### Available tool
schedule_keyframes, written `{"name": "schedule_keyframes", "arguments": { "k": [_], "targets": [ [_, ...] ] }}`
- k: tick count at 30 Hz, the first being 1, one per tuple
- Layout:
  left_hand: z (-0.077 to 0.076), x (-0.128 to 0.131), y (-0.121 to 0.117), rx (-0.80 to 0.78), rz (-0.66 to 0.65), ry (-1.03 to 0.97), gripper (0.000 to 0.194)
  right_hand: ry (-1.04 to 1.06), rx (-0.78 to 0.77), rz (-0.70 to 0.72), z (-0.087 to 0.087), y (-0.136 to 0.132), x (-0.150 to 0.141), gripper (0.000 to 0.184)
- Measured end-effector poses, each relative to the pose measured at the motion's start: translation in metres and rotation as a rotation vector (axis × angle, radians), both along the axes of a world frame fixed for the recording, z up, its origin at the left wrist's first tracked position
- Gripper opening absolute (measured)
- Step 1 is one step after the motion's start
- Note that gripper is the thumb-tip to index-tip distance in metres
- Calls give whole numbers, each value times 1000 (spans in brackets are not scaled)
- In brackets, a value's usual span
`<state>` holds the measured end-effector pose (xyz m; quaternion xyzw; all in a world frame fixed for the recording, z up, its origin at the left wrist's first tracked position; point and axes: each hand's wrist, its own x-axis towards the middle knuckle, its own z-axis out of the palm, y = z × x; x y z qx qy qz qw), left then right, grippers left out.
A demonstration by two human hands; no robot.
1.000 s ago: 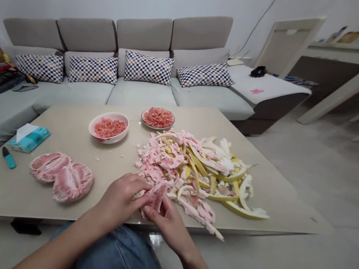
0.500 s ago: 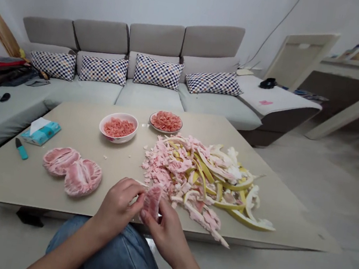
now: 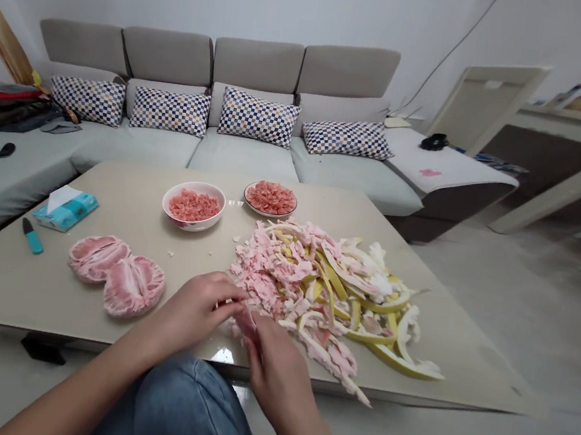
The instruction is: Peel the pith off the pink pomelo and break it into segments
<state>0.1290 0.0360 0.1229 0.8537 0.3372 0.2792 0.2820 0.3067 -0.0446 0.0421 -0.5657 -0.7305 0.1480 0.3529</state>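
Between my two hands, over the table's near edge, is a pink pomelo segment [image 3: 246,321], mostly covered by fingers. My right hand [image 3: 279,366] is closed around it from the right. With fingertips pinched together, my left hand [image 3: 207,306] touches the segment's upper left end; whether a bit of membrane is between them I cannot make out. Just beyond lies a heap of pomelo peel [image 3: 314,278], pink pith and yellow-green rind mixed. To the left, two peeled pomelo pieces [image 3: 134,286] rest against each other.
A white bowl [image 3: 193,225] and a dark-rimmed plate [image 3: 268,212], both with pink pulp, stand farther back. A tissue pack [image 3: 67,209] and a small teal-handled knife [image 3: 32,238] lie at the left. Behind the table runs a grey sofa [image 3: 245,158].
The segment has tilted down and is more hidden by my fingers. My right hand has turned over it, and my left hand has risen slightly to the right.
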Motion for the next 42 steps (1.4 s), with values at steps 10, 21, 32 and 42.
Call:
{"name": "schedule_keyframes", "arguments": {
  "k": [10,21,32,42],
  "targets": [
    [0,-8,-8,206,-138,348,18,-324,15,46,16,-1,17,38],
    [-39,3,-17,-22,277,-272,15,43,147,76,5,-1,17,36],
    [-67,4,23,-48,380,-189,17,488,-138,-205,22,2,46,33],
    [-34,42,38,-32,157,-169,10,512,-306,-68,24,-2,52,33]
  ]
}}
